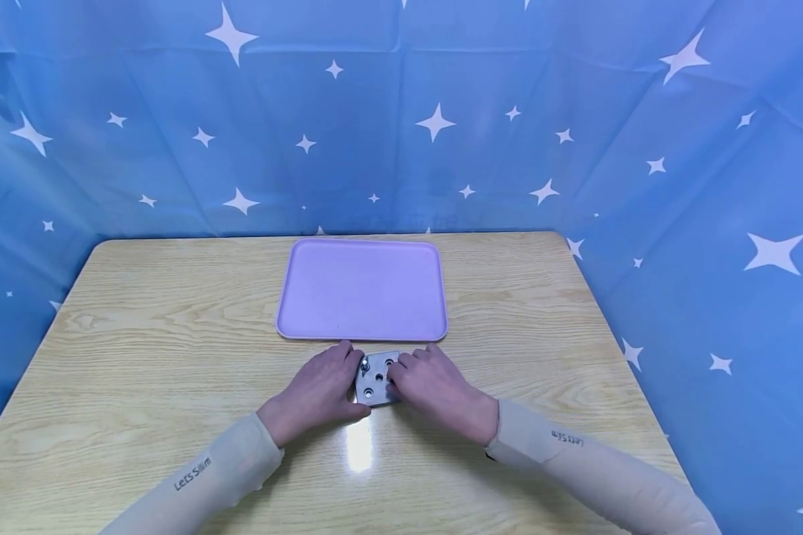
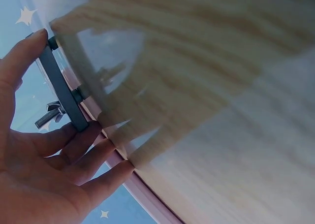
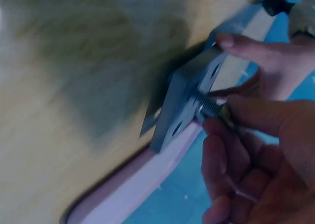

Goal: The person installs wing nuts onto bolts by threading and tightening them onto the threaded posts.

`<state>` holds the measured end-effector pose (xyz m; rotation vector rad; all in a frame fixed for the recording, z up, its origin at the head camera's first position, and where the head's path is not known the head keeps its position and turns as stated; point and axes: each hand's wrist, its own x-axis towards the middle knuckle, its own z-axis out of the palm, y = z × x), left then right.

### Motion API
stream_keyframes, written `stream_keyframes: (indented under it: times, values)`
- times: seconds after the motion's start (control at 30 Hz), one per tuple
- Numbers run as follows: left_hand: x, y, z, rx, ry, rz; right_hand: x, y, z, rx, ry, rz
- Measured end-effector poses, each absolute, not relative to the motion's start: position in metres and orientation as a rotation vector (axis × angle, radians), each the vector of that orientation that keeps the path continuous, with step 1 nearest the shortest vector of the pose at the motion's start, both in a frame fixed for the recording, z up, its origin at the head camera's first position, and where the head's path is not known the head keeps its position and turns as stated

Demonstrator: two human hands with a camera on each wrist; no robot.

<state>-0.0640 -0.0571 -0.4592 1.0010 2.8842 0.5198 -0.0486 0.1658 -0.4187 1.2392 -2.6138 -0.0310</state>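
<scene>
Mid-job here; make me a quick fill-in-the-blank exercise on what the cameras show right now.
1. The right hand pinches the threaded bolt between finger and ____.
2. The left hand grips the metal plate, whose face is pierced by round ____.
3. The purple tray lies on a table grained like ____.

Missing words: thumb; holes; wood.

Metal plate (image 2: 62, 86) between thumb (image 2: 27, 50) and fingers (image 2: 83, 141), threaded bolt (image 2: 47, 118) (end outward) on one face.

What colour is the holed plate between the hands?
Silvery grey; the plate shows best in the head view.
</scene>
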Motion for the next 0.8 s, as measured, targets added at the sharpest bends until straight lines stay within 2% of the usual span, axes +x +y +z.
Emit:
stream_keyframes:
  times: [0.13,0.3,0.57,0.8]
  values:
    - [-0.064,-0.057,-0.459,0.998,2.883,0.517,-0.043,0.162,-0.419,1.152,-2.704,0.006]
    - [-0.064,-0.057,-0.460,1.019,2.891,0.518,-0.043,0.165,-0.416,1.167,-2.757,0.043]
    - [-0.064,-0.058,-0.459,1.033,2.896,0.506,-0.061,0.185,-0.398,1.682,-2.530,-0.134]
    - [-0.063,-0.058,-0.459,1.031,2.899,0.500,-0.067,0.187,-0.399,1.757,-2.299,-0.309]
